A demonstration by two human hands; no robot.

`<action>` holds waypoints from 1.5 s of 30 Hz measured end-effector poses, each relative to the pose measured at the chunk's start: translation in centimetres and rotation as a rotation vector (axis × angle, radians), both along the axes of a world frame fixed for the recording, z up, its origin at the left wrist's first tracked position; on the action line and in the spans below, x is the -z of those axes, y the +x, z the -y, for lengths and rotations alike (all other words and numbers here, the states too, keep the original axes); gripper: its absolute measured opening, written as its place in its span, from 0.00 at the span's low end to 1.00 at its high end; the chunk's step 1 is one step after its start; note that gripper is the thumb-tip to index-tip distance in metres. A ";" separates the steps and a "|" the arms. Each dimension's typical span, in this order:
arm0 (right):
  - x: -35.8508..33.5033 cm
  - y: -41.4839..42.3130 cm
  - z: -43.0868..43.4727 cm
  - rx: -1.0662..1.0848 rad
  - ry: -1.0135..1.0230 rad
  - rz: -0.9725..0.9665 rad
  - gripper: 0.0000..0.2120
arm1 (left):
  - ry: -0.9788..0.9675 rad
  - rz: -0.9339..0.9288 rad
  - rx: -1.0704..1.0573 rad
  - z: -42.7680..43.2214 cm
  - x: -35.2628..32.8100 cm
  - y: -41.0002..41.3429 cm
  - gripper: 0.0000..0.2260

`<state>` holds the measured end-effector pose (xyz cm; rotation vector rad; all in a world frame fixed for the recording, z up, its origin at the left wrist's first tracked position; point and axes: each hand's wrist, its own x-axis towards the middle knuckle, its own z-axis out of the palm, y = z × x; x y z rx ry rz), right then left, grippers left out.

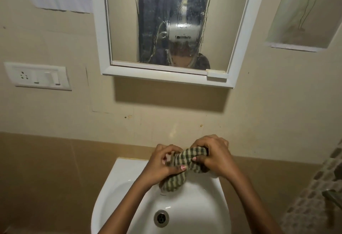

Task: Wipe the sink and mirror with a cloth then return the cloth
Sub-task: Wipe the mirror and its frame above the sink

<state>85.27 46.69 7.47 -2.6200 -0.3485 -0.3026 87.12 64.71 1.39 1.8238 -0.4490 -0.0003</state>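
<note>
Striped green-and-dark cloth is bunched between both hands above the back rim of the white ceramic sink. Left hand and right hand each grip it tightly. White-framed mirror above carries water droplets and streaks.

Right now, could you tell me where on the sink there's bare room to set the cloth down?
The sink's left rim, between the wall and the left hand, is bare, and so is the bowl around the drain. The back edge is crowded: both hands, the right hand included, grip the cloth there. The right rim is mostly hidden.
</note>
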 end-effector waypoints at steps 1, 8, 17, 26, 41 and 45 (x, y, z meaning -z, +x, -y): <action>-1.2 0.1 0.0 -0.073 0.020 -0.037 0.10 | 0.014 0.043 -0.006 -0.1 -0.5 0.3 0.17; -7.7 1.4 1.3 -0.287 -0.145 -0.168 0.14 | -0.095 -0.055 0.244 -1.3 -3.7 1.1 0.12; -6.6 3.9 0.2 -0.277 -0.183 -0.106 0.13 | 0.009 -0.074 0.370 -1.4 -6.0 0.6 0.07; -2.3 -0.8 -3.9 -0.255 0.096 -0.165 0.35 | -0.108 -0.096 0.297 -2.8 -6.0 1.3 0.09; -30.6 2.5 -3.1 0.285 -0.051 1.636 0.19 | -0.304 0.301 -0.280 -9.5 -17.3 4.0 0.06; -36.9 9.4 -3.7 0.501 -0.042 1.560 0.17 | -0.376 0.428 -0.544 -10.5 -20.5 5.4 0.12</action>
